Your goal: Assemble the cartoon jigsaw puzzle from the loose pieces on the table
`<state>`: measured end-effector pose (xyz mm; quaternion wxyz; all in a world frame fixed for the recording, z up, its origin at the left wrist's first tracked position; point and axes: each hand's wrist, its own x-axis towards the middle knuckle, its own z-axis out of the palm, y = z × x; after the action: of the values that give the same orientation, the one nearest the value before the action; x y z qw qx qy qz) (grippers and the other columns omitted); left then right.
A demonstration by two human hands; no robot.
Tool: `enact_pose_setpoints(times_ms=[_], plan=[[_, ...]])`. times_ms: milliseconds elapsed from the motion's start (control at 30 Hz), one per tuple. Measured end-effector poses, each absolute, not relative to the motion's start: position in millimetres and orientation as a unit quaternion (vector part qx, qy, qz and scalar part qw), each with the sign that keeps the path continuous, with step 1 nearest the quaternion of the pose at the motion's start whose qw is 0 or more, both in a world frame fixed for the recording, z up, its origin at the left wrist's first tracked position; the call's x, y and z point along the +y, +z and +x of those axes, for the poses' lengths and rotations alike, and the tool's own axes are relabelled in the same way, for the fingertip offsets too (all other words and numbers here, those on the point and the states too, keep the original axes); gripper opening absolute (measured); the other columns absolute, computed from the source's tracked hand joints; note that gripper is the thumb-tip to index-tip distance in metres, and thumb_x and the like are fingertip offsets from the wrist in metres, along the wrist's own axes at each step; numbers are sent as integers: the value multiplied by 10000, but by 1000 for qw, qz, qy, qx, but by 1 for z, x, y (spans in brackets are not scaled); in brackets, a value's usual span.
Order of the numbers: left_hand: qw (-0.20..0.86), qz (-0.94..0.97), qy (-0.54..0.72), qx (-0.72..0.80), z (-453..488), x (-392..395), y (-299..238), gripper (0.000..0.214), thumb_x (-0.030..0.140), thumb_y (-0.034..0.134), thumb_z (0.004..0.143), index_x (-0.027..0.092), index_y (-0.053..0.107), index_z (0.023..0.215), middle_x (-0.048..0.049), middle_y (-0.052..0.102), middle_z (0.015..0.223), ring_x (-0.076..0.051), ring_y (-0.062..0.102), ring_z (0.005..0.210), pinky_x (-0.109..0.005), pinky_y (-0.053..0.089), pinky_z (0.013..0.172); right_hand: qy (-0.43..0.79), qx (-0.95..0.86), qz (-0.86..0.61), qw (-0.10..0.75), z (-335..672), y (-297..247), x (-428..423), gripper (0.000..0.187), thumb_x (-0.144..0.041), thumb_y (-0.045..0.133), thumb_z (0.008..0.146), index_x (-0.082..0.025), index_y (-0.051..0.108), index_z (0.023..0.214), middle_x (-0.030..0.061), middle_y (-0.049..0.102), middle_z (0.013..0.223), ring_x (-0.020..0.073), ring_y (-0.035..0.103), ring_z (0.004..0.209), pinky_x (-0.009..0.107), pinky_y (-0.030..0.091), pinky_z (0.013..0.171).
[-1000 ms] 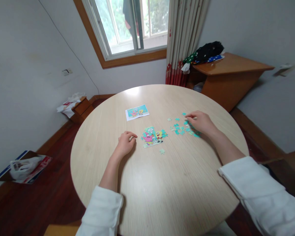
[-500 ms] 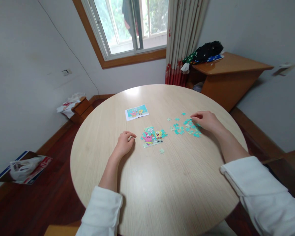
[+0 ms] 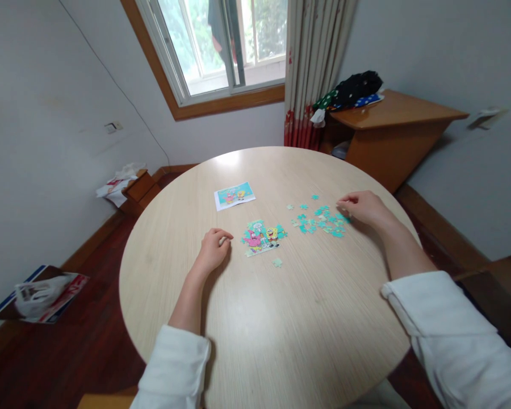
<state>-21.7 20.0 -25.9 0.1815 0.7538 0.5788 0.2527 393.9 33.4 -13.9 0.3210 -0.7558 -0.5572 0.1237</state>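
Note:
A partly joined cartoon jigsaw (image 3: 262, 237) lies in the middle of the round wooden table (image 3: 281, 318). My left hand (image 3: 213, 249) rests just left of it, fingers curled into a loose fist with nothing visible in them. Several loose teal pieces (image 3: 319, 220) are scattered to the right. My right hand (image 3: 364, 207) sits at the right edge of that scatter, fingers curled down with the tips pinched over the pieces; whether it holds one is hidden. One single piece (image 3: 277, 262) lies below the joined part. A small reference picture (image 3: 234, 195) lies farther back.
A wooden desk (image 3: 392, 130) with dark clothing on it stands at the back right beside a curtain (image 3: 315, 68). A window (image 3: 221, 45) is behind the table. A low wooden box (image 3: 138, 186) and a bag on the floor (image 3: 34, 295) lie to the left.
My right hand has drawn back to the right, from over the loose pieces to their right edge. The left hand has stayed put.

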Motion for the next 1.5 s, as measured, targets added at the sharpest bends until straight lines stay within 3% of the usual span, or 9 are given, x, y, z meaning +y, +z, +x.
enact_pose_setpoints(times_ms=[267,667,967,1133,1500], plan=[[187,748,261,580,-22,20,-26,229,177,503,817,206,725,868,-72,635,1011,-225,611,1022,-409,468,994,127,-512,-785,324,379,-2,31,197,-225,588,775,-156,752,859,74,701,706,214,632,670,313,461,641],[191,749,259,579,-22,20,-26,226,190,503,822,201,723,872,-79,635,1001,-230,613,1017,-419,468,989,103,-562,-752,328,367,-5,32,225,-166,564,732,-173,762,839,71,728,752,205,633,687,301,472,652],[191,746,254,585,-21,19,-24,230,182,506,825,192,729,884,-81,626,1010,-228,620,1003,-409,470,988,59,-652,-682,326,356,-31,49,247,-237,555,793,-174,770,898,86,721,864,208,624,770,327,485,752],[191,742,258,588,-20,19,-24,225,166,510,825,198,727,877,-75,628,1001,-224,618,994,-404,469,982,52,-685,-665,292,349,-41,59,290,-293,559,839,-170,771,994,111,695,943,231,619,857,379,452,820],[191,743,262,586,-21,20,-26,230,174,506,831,181,730,883,-82,618,993,-221,616,955,-412,469,980,45,-686,-682,248,333,-34,60,229,-318,610,844,-216,773,968,110,687,943,272,590,930,416,372,818]])
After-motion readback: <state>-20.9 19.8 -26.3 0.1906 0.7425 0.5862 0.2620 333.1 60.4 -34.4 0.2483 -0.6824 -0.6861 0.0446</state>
